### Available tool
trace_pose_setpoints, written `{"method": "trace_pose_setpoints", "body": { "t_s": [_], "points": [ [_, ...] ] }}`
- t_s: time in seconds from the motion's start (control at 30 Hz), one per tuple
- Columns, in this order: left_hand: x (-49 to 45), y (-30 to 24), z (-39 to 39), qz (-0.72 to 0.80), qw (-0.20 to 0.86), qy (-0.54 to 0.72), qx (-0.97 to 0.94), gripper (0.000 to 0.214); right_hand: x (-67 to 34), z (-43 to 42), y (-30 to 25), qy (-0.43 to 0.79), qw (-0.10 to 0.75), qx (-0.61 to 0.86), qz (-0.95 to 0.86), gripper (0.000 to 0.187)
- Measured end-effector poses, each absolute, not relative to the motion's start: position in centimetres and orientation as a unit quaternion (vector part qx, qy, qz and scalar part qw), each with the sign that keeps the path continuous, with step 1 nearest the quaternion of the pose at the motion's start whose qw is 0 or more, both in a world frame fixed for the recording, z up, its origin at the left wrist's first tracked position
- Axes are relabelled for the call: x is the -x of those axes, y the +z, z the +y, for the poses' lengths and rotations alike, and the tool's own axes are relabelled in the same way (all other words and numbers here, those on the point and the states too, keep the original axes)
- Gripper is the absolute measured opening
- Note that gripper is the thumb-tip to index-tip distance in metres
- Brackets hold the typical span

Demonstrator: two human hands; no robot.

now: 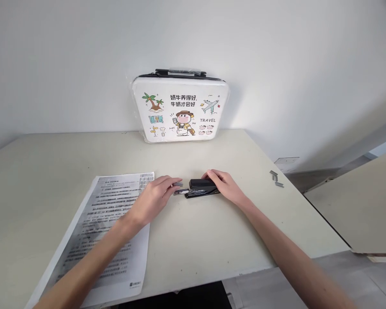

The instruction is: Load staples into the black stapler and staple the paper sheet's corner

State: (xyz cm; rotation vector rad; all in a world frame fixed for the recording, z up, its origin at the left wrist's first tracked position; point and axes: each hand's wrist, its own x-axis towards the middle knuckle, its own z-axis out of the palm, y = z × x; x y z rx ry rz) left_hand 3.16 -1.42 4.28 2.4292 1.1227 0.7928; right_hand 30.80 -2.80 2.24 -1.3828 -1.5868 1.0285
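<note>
A black stapler (203, 185) lies on the table with its metal staple tray (182, 192) slid out to the left. My right hand (225, 185) is closed around the stapler's right end. My left hand (154, 195) pinches a small grey strip of staples (178, 184) just above the slid-out tray. Whether the strip touches the tray I cannot tell. Beneath my left wrist and forearm lies a printed sheet of paper (116, 240), partly covered by them.
A white carrying case (183, 111) with cartoon pictures stands at the back against the wall. Several loose staple strips (276, 179) lie near the right edge of the table (186, 240). Another pale surface (363, 206) stands farther right, beyond a gap.
</note>
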Motion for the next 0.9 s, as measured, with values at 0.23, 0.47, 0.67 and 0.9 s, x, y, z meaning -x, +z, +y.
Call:
{"method": "trace_pose_setpoints", "body": {
  "t_s": [0.23, 0.47, 0.67, 0.9],
  "points": [
    [-2.9, 3.0, -1.9, 0.341, 0.084, 0.295, -0.888, 0.029, -30.9, -2.8, 2.2, 0.412, 0.385, 0.545, -0.621, 0.054],
    [-3.1, 2.5, -2.0, 0.322, 0.022, 0.291, -0.901, 0.022, -31.0, -2.7, 2.1, 0.412, 0.38, 0.551, -0.618, 0.054],
    [-2.8, 2.4, -2.0, 0.315, -0.007, 0.275, -0.909, 0.021, -30.9, -2.7, 2.3, 0.41, 0.381, 0.551, -0.619, 0.053],
    [-2.8, 2.3, -2.2, 0.33, -0.007, 0.273, -0.904, 0.02, -30.9, -2.8, 2.2, 0.409, 0.376, 0.556, -0.617, 0.051]
  ]
}}
